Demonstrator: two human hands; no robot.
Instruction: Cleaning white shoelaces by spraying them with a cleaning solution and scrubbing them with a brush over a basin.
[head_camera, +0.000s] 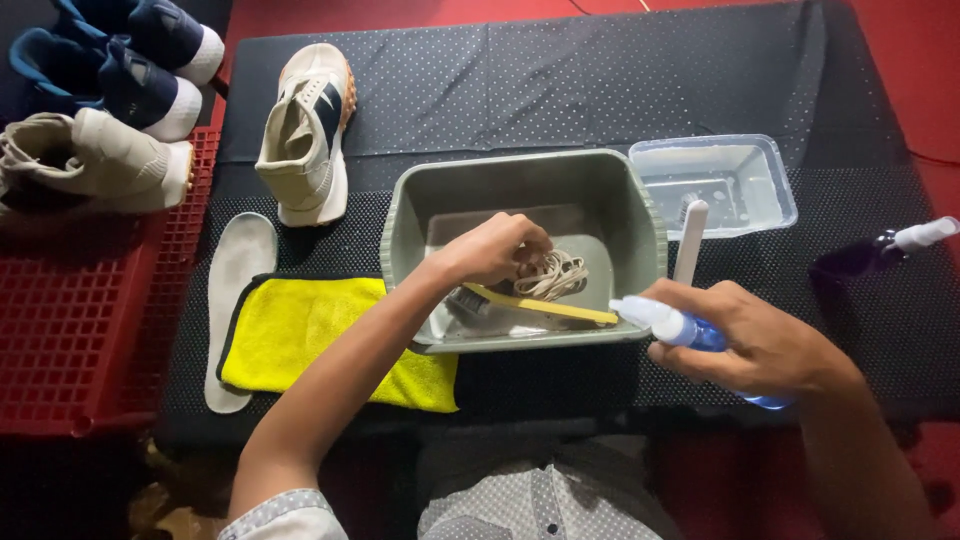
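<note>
Head view shows two hands over one green tub (640, 215). Left hand (495, 250) is curled shut on a bunch of pale shoelaces (555, 275) inside the tub. Right hand (755, 340) is wrapped tight round one blue spray bottle (680, 328), just by the tub's near right corner, its nozzle pointing at the tub. One brush with a yellow handle (540, 303) lies in the tub, under the laces. One clear box (775, 185) sits just behind on the right, with a white handle (690, 240) leaning on it. One more spray bottle (890, 248) lies far right. I count one pale shoe (305, 135) standing alone, one insole (235, 300), one yellow cloth (310, 340). Three more shoes (100, 95) sit on a red crate (80, 320). All this rests on a black dotted mat (560, 80) over a red floor (910, 60)
</note>
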